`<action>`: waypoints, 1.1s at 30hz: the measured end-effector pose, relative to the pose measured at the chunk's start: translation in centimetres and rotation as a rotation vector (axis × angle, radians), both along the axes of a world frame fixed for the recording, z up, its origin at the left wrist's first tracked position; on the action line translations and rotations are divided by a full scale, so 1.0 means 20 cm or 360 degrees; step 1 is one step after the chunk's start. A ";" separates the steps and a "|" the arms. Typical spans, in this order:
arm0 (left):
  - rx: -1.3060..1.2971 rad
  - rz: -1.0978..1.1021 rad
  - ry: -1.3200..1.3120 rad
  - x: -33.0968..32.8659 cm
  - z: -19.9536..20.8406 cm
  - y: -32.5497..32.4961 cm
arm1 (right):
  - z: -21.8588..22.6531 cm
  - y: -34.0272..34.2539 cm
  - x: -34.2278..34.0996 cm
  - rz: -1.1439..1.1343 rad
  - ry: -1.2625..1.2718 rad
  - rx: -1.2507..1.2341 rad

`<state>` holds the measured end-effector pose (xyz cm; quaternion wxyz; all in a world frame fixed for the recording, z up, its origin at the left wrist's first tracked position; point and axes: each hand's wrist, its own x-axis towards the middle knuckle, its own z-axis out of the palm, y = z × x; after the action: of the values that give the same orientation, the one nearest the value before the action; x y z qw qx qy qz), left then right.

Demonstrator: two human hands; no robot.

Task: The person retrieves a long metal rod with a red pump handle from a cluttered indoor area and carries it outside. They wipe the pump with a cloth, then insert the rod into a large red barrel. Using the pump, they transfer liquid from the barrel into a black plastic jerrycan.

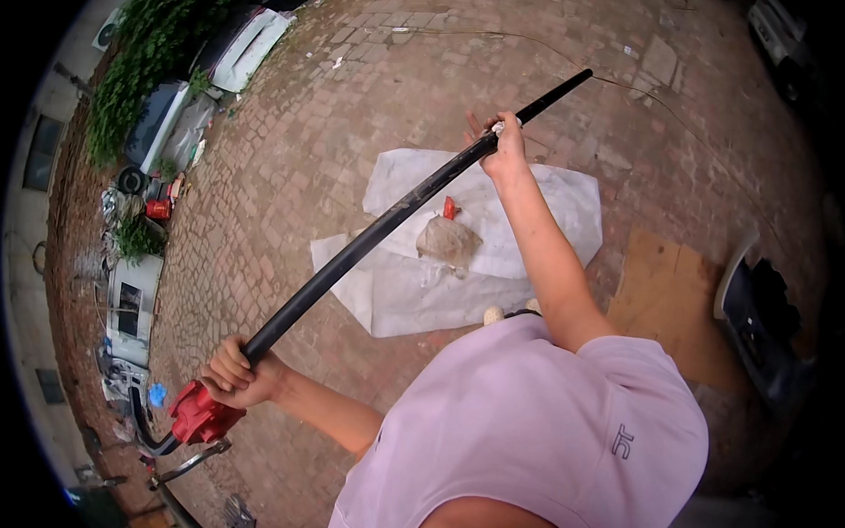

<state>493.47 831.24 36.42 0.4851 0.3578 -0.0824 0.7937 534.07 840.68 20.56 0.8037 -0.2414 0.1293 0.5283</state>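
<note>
A long black pole [348, 252] slants across the view from lower left to upper right, held off the ground. My left hand [240, 371] is closed round its lower part, just above a red lobed piece [203, 415]. Beyond that piece, a bent dark tube [147, 429] and a metal rod [190, 463] stick out; how they join is hard to see. My right hand [506, 155], on an outstretched arm, is at the pole's upper part, with a small crumpled white cloth or tissue [499, 128] pressed against it. Some of its fingers are spread behind the pole.
White sheets [393, 296] lie on the brick paving, with a cloudy plastic bag [449, 242] and a small red object [450, 207] on them. A brown cardboard sheet [659, 291] and a dark car part [760, 313] are at right. Car panels [248, 51] and clutter line the left wall.
</note>
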 end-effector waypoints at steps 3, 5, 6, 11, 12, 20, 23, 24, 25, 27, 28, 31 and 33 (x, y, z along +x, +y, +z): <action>-0.0057 0.0047 -0.0063 0.02 -0.02 -0.01 | 0.13 -0.04 -0.20 0.0063 -0.0072 -0.0068; -0.0148 0.0087 -0.0050 0.06 -0.05 0.00 | 0.24 -0.08 -0.41 0.0122 -0.0151 -0.0075; -0.0193 0.0098 -0.0048 0.10 -0.08 0.02 | 0.24 -0.09 -0.47 0.0151 -0.0197 -0.0072; -0.0418 0.0327 -0.0048 0.32 -0.22 0.05 | 0.24 -0.15 -0.81 0.0379 -0.0532 -0.0083; -0.0497 0.0323 -0.0046 0.35 -0.28 0.07 | 0.17 -0.17 -0.88 0.0432 -0.0642 -0.0054; -0.0694 0.0484 -0.0220 0.22 -0.44 0.23 | -0.31 -0.34 -0.95 0.0629 -0.2183 0.0335; -0.0674 0.0443 -0.0274 0.20 -0.44 0.30 | -0.61 -0.29 -0.66 0.0879 -0.2748 -0.0332; -0.0662 0.0387 -0.0291 0.20 -0.44 0.32 | -0.78 -0.30 -0.56 0.0814 -0.3238 -0.0768; -0.0638 0.0344 -0.0317 0.17 -0.44 0.32 | -0.78 -0.33 -0.51 0.0838 -0.3053 -0.0849; -0.0666 0.0369 -0.0322 0.08 -0.43 0.24 | -0.77 -0.36 -0.40 0.0840 -0.2698 -0.0990; -0.0701 0.0375 -0.0358 0.09 -0.40 0.22 | -0.78 -0.32 -0.31 0.0772 -0.2210 -0.0907; -0.0684 0.0209 -0.0389 0.09 -0.44 0.26 | -0.75 -0.23 0.04 0.0596 -0.1095 -0.0587; -0.0655 0.0127 -0.0362 0.07 -0.45 0.25 | -0.66 -0.14 0.13 0.0036 -0.0907 -0.0472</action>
<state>494.96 836.15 27.39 0.5035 0.1626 0.0411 0.8475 536.59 837.97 7.43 0.7576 -0.4957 -0.0281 0.4237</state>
